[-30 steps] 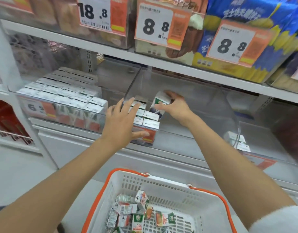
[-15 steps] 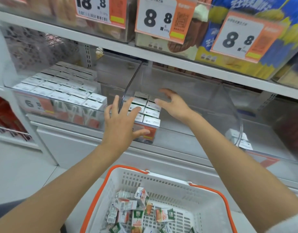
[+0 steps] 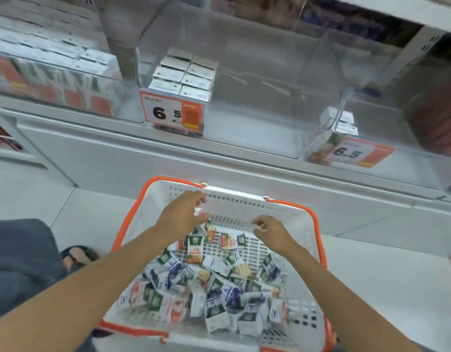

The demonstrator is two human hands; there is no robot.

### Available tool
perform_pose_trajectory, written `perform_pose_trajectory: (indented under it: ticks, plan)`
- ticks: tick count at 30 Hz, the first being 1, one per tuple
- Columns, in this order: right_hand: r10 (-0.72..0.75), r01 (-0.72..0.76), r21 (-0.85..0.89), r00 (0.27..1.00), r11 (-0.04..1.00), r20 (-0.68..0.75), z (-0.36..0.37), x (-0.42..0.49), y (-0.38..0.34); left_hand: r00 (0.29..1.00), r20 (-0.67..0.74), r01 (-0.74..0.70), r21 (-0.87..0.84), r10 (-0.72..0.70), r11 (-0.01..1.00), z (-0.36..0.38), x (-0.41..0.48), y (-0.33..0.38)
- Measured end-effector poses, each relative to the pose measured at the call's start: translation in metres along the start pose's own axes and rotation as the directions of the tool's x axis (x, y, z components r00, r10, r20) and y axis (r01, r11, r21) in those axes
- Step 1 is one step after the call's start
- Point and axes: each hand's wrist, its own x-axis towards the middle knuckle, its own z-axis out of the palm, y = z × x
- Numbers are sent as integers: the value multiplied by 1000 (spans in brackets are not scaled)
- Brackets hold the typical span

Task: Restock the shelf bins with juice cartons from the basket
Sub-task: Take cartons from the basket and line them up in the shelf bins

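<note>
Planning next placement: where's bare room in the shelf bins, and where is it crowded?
Middle bin: bare floor from the carton stack right to its right wall. Right bin: looks mostly bare beyond its few front cartons. Left bin: packed full. Basket: crowded, bare mesh only at the far end.

hands [image 3: 180, 217] 2 | basket [image 3: 244, 196] 1 | shelf bins [image 3: 257, 118] 3 | price tags [image 3: 175, 114] 2
</note>
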Motion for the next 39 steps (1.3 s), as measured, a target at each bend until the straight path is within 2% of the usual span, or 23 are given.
perform_pose_trajectory:
  ticks: [2,4,6,8,11,15,18,23,25,29,32,34,39]
  plan:
    - [202,-197,-52,968,979,147,20,2,50,996,72,59,-42,-56,997,23,-5,-15]
    - [324,-287,-168,909,943,261,42,2,82,989,127,85,-101,-72,991,41,-9,-25]
    - [356,-250,-381,903,890,240,63,2,98,978,184,124,-133,-98,983,55,-13,-33]
    - [346,-235,-528,930,816,120,78,5,103,966,233,136,-100,-110,986,66,-14,-40]
    - [440,-357,-476,895,804,72,80,17,102,937,301,204,-66,-175,977,80,-15,-45]
    - [449,-315,-545,884,777,130,76,21,103,921,341,238,-106,-190,965,93,-19,-45]
    - [447,-322,-531,886,784,122,76,18,102,918,350,245,-124,-189,961,96,-21,-42]
    - [433,-378,-368,898,849,77,72,9,96,912,359,275,-176,-199,945,96,-23,-34]
    - [464,-435,-250,883,865,68,74,6,96,913,361,270,-191,-189,944,95,-24,-31]
    - [354,-355,-146,935,924,-32,78,5,98,913,363,275,-209,-186,939,94,-26,-26]
    - [363,-357,-66,924,932,119,82,8,96,905,370,304,-220,-209,927,93,-25,-24]
    - [401,-390,-98,897,916,185,88,6,95,904,364,324,-243,-223,915,93,-24,-23]
    - [430,-423,-87,899,902,87,100,4,105,904,353,343,-257,-243,904,90,-25,-29]
